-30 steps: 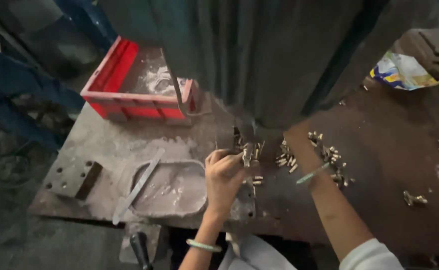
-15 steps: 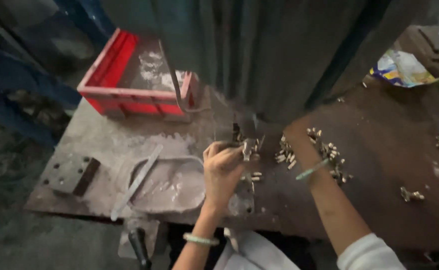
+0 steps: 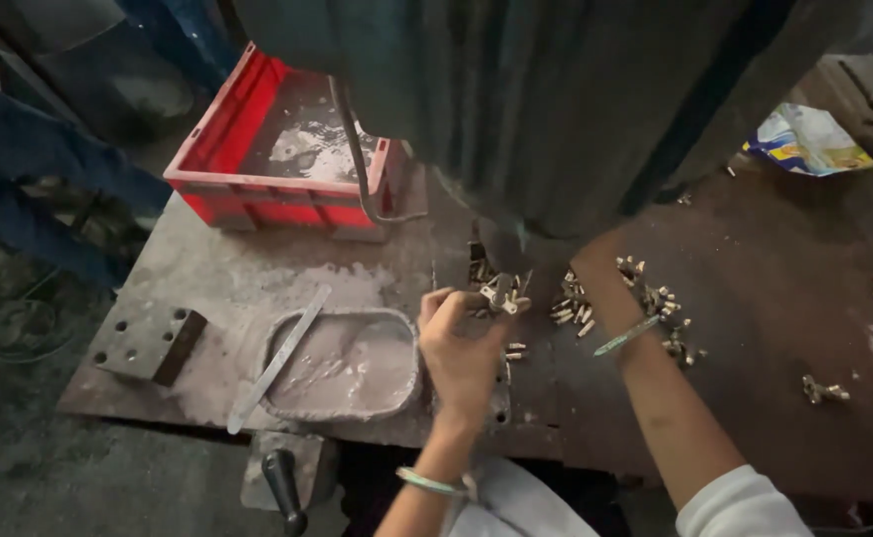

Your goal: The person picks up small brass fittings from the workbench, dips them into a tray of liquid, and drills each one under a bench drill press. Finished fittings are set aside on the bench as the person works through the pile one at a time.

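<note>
Little has shifted in the past second: the left hand (image 3: 461, 343) stays curled at the near edge of the machine, though the view has tilted so the red crate now sits nearer the frame's top. Fingers of that hand are closed on a small brass fitting (image 3: 501, 295), held just in front of the dark base of the grey-green machine (image 3: 556, 109). The right hand is hidden behind the machine's body; only its forearm (image 3: 645, 368), wearing a thin bangle, shows, so its grip cannot be told. More brass fittings (image 3: 645, 298) lie scattered on the steel worktable (image 3: 755, 298) to the right of the held piece. Just left of the left hand sits a shallow metal tray (image 3: 342, 363) of pale grey paste with a flat metal strip (image 3: 277, 358) laid across its rim. Farther left rests a drilled steel block (image 3: 148, 341); at the far left stands a red plastic crate (image 3: 287, 149)
</note>
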